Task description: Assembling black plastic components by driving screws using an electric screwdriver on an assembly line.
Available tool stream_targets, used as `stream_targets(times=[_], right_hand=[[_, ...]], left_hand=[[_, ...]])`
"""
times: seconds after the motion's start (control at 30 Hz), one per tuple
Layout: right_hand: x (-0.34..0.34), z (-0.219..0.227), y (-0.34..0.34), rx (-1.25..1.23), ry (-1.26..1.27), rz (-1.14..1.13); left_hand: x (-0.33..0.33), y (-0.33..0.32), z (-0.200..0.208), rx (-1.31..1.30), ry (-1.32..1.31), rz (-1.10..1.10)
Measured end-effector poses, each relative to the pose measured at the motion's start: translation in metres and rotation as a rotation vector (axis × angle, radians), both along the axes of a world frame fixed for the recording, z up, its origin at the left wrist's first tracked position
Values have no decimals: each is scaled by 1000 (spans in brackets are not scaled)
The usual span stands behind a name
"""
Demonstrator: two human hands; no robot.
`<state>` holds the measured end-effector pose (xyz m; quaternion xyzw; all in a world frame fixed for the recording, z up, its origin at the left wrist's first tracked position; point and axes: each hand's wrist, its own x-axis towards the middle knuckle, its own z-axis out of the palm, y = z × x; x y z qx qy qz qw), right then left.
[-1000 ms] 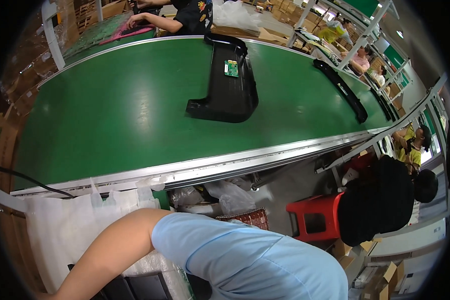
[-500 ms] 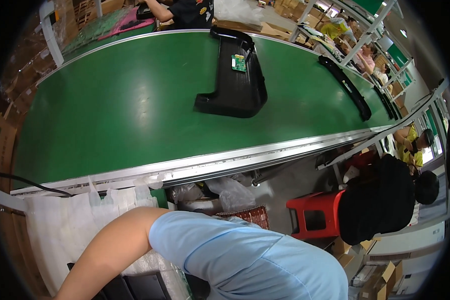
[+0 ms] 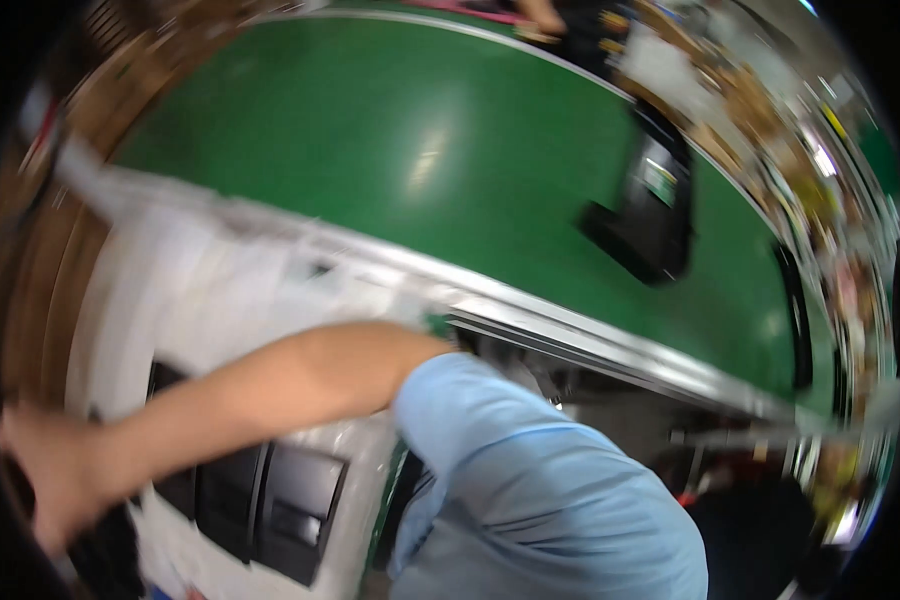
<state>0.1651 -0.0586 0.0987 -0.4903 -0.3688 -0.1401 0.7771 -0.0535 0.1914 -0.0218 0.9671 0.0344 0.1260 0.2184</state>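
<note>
My right arm, in a light blue sleeve, reaches across to the left. My right hand [image 3: 55,470] is near the left rim, smeared by motion, so whether its fingers hold anything cannot be made out. A dark item [image 3: 110,555] lies beside it, too blurred to name. Right of the forearm, flat black panels [image 3: 295,500] lie side by side on white padded wrapping [image 3: 210,285]. On the green table rests a large black L-shaped plastic part [image 3: 660,225] with a small green circuit board [image 3: 660,180] on it. My left hand is out of view.
The green table [image 3: 350,120] has a pale metal edge [image 3: 530,320] between it and me. A long black strip-shaped part [image 3: 795,310] lies at its right end. Brown cartons [image 3: 120,90] stand along the left. Across the table is another person's hand [image 3: 542,18].
The view has swung left, so the table and black part appear farther right. My right hand has come into the picture at the left, and more of the black panels shows.
</note>
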Motion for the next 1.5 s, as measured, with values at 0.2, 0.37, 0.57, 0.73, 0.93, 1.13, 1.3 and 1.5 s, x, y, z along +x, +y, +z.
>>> stream_targets(times=[0.2, 0.37, 0.57, 0.73, 0.93, 1.13, 1.3, 1.5], right_hand=[[-33, 22, -83, -150, 153, 433], [-43, 39, -95, -301, 364, 212], [-47, 37, -74, -264, 433, 226], [-28, 19, -64, -291, 433, 231], [-20, 9, -56, -248, 418, 319], [-18, 3, -53, -187, 299, 340], [-17, -2, -53, -130, 195, 354], [-15, -9, -53, -57, 73, 362]], left_hand=[[6, -24, 5, -27, -210, 132], [36, -58, 27, -557, -160, 97], [95, -123, 39, -445, -55, -329], [138, -139, 37, -469, 23, -493], [148, -139, 28, -409, -65, -639], [147, -141, 25, -360, -62, -587], [146, -142, 25, -397, -32, -582], [145, -141, 36, -354, 29, -590]])
